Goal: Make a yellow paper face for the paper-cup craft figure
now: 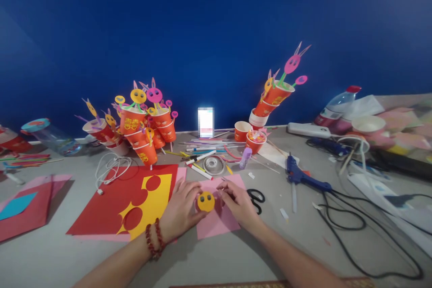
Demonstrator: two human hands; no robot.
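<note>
Between the thumb and fingers of my left hand [184, 202] is a yellow paper disc [205, 207] with two dark googly eyes near its top. My right hand [238, 200] is just to the right of the disc, fingertips pinched together; whatever is between them is too small to make out. Beneath both hands lies a pink paper sheet [216, 228]. Black-handled scissors [257, 200] lie beside my right hand, their blades hidden. Left of my left hand, a yellow sheet with round cut-outs [162, 191] rests on red paper [97, 209].
Red paper cups with paper bunny faces [135, 119] stand at back left; a leaning cup stack [266, 108] stands at back right. Pens [201, 157], a tape roll [213, 165] and a glue stick [245, 158] lie ahead. A blue glue gun [303, 177] trails its cord at right.
</note>
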